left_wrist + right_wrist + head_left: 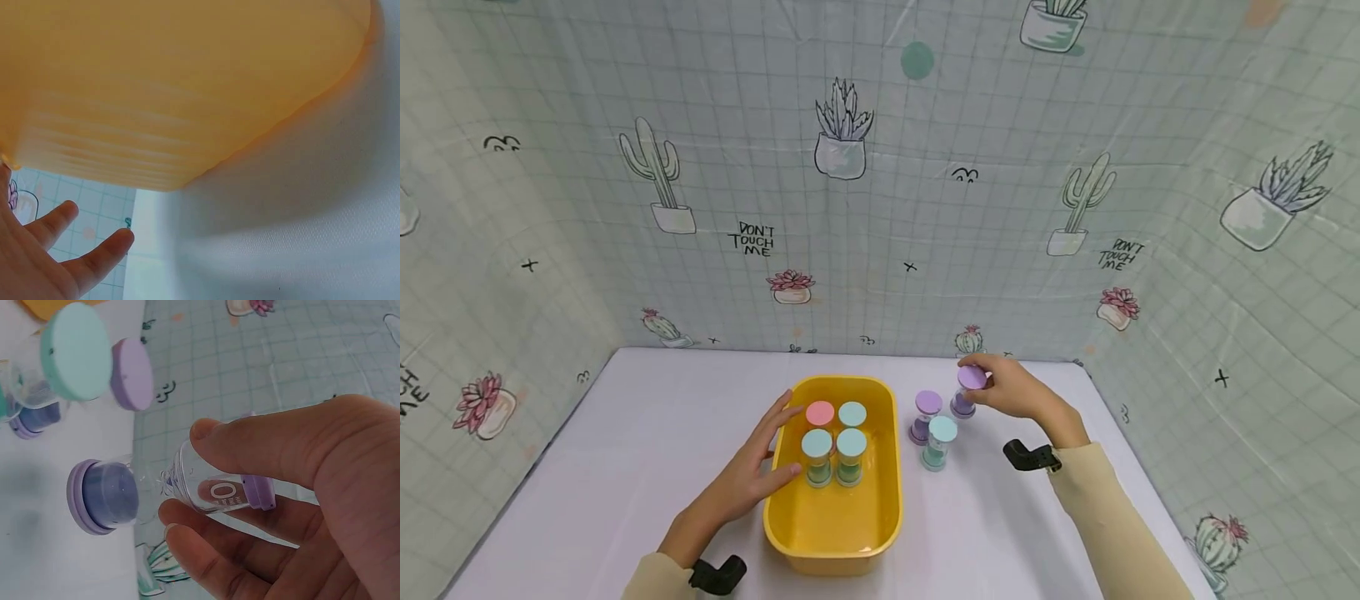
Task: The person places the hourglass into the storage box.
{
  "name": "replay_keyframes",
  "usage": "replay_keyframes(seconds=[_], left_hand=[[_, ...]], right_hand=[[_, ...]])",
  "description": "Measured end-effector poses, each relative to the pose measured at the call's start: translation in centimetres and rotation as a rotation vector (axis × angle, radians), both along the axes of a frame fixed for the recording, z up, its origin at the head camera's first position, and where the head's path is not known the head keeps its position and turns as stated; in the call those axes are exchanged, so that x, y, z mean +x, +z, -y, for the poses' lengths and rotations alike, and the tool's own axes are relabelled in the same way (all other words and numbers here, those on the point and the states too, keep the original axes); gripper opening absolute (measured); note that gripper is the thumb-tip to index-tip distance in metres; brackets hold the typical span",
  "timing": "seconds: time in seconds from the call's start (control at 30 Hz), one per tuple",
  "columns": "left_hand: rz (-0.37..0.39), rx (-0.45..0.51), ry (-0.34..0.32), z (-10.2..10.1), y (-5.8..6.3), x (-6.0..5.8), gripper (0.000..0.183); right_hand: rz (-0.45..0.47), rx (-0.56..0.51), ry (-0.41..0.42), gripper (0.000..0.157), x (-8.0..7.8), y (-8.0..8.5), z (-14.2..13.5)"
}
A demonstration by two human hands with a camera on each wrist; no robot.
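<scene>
My right hand (1017, 388) pinches a purple-capped sand timer (109, 494) by its upper glass bulb, between thumb and fingers. In the head view this timer is upright at the table's right. Just left of it stand another purple sand timer (928, 403) and a mint-green one (942, 430). My left hand (747, 475) rests at the left rim of a yellow tub (842, 533), fingers spread and fairly straight, some outside the wall. Inside the tub's far half stand a pink-capped sand timer (820, 413) and three with light blue-green caps, one being the front-left timer (817, 444).
The white table (625, 467) ends in edges at the left, back and right. Behind and beside it hangs a gridded cloth (880, 217) printed with potted plants. A dark wrist strap mount (1032, 456) sits on each forearm.
</scene>
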State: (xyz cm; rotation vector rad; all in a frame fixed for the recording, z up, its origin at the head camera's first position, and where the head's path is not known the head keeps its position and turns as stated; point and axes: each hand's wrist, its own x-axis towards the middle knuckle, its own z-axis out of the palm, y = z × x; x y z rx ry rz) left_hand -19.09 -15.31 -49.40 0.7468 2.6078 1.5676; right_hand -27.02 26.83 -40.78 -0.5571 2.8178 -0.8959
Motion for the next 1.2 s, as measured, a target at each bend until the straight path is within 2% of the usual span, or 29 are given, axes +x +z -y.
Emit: replay_keyframes(seconds=[0.27, 0.43, 0.63, 0.8, 0.97, 1.2], left_hand=[[0.008, -0.006, 0.003, 0.4, -0.1, 0.0, 0.07], [0.029, -0.017, -0.018, 0.1, -0.1, -0.2, 0.069], [0.031, -0.037, -0.013, 0.2, 0.1, -0.5, 0.069], [0.018, -0.043, -0.007, 0.6, 0.3, -0.5, 0.069], [-0.003, -0.042, -0.027, 0.6, 0.4, -0.7, 0.069], [0.022, -0.084, -0.032, 0.8, 0.7, -0.6, 0.072]], right_hand=[[-0.016, -0.026, 0.039, 0.048, -0.4, 1.9, 1.1], [-0.045, -0.02, 0.062, 0.047, -0.4, 2.9, 1.9], [-0.059, -0.033, 0.109, 0.048, -0.4, 5.3, 4.1], [-0.071, -0.002, 0.171, 0.048, 0.0, 7.5, 6.5], [-0.083, 0.01, 0.267, 0.045, 0.9, 9.1, 8.6], [-0.056, 0.006, 0.402, 0.044, 2.4, 9.8, 11.5]])
